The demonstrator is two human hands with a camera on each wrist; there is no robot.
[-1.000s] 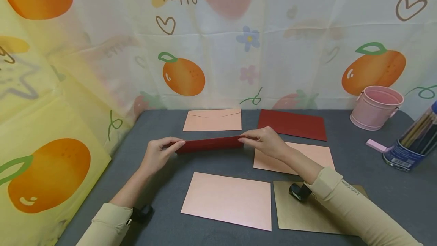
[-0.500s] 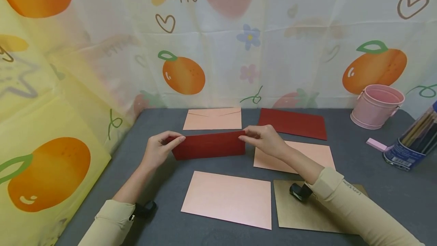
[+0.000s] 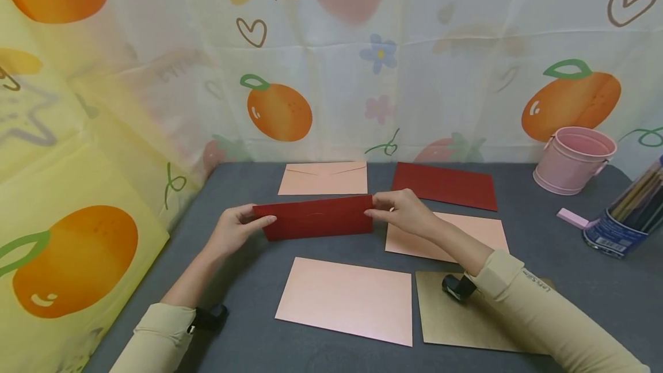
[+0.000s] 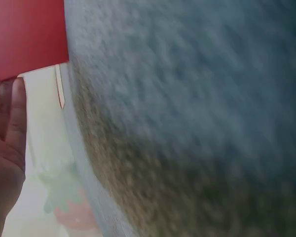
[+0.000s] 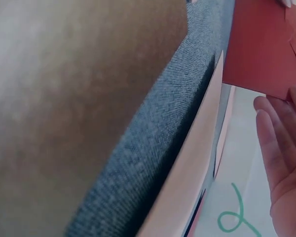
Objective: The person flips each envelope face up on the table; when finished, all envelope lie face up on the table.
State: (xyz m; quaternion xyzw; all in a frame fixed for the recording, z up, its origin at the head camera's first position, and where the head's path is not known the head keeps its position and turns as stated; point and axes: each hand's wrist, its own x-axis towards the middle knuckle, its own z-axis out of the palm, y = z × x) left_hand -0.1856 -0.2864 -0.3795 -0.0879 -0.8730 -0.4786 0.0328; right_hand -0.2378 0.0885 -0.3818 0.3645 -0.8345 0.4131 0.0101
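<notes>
A dark red envelope [image 3: 318, 220] is held up lengthwise between the two hands, tilted so one broad face shows in the head view. The left hand [image 3: 235, 229] pinches its left end, thumb on the near face and fingers behind. At the opposite end, the right hand [image 3: 406, 212] grips the right edge between thumb and fingers. In the right wrist view, flap lines cross part of the red envelope [image 5: 264, 49]. The left wrist view catches only a corner of the envelope [image 4: 29, 37] above the left fingers [image 4: 17, 108].
Behind the hands lie a pink envelope [image 3: 323, 179] and another red envelope [image 3: 445, 186]. A pink envelope [image 3: 461, 229] is partly under the right forearm. Nearer are a pale pink envelope [image 3: 344, 301] and a gold one [image 3: 440, 321]. A pink bucket [image 3: 570, 166] and a pen cup [image 3: 616, 235] stand right.
The held red envelope has turned from nearly edge-on to showing its broad face. The left thumb and fingers have shifted slightly left on its end; the right hand stays nearly in place.
</notes>
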